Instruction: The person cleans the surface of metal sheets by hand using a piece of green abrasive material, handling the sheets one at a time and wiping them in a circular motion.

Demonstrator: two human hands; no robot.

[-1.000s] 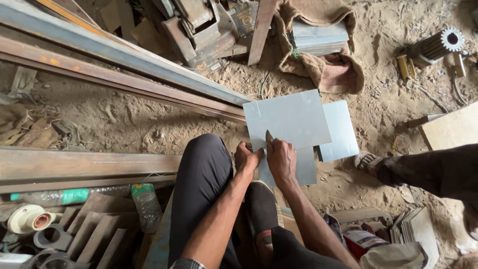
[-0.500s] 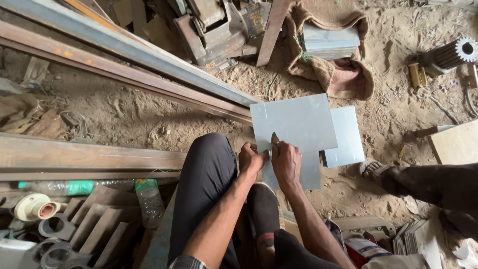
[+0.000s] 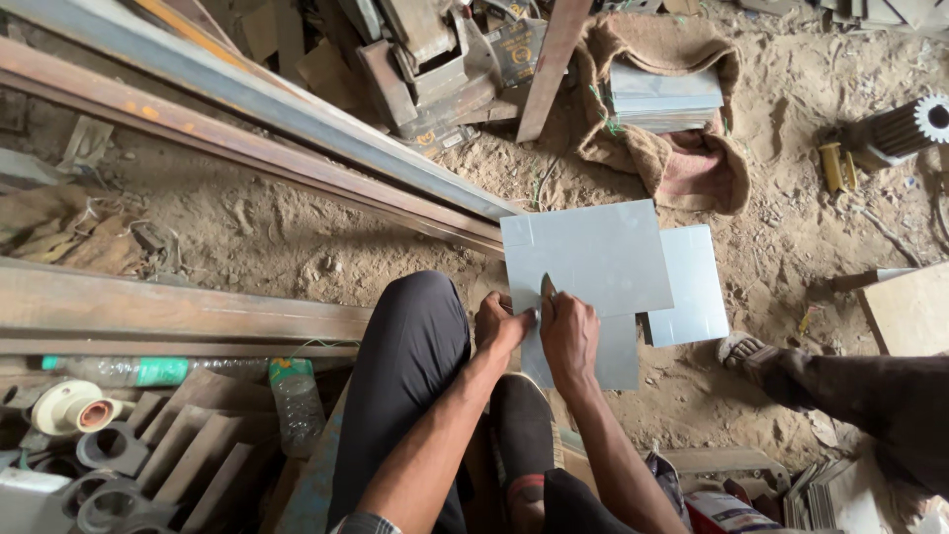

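Two bare hands at work over a grey metal sheet (image 3: 593, 252) laid flat on the sandy ground (image 3: 247, 227). Left hand (image 3: 497, 324) clenched at the sheet's near left edge, fingers curled tight, pressing against it; could not tell whether anything was pinched inside. Right hand (image 3: 566, 336) closed around a small pointed tool (image 3: 547, 289), its tip upright and touching the sheet near the lower left part. Both hands just beside each other, almost touching, above the bent knee in dark trousers (image 3: 410, 346).

Beneath the top sheet, a second grey sheet (image 3: 697, 287) sticking out to the right, and a third piece (image 3: 613, 356) showing below, all overlapping. Long rusty steel beams (image 3: 257, 158) running slantwise across the ground above the sheets, another flat beam (image 3: 168, 311) lower at the left. Further up, a stack of similar grey plates (image 3: 662, 99) resting on brown sacking (image 3: 692, 168). A ribbed metal cylinder (image 3: 905, 129) at the far right edge, well apart. At the lower left, a plastic bottle with a green label (image 3: 119, 371), a second bottle (image 3: 295, 400) standing near the knee, and angle-iron offcuts (image 3: 188, 445). To the right, another person's sandalled foot (image 3: 743, 348) and dark-clad leg near the sheets' corner.
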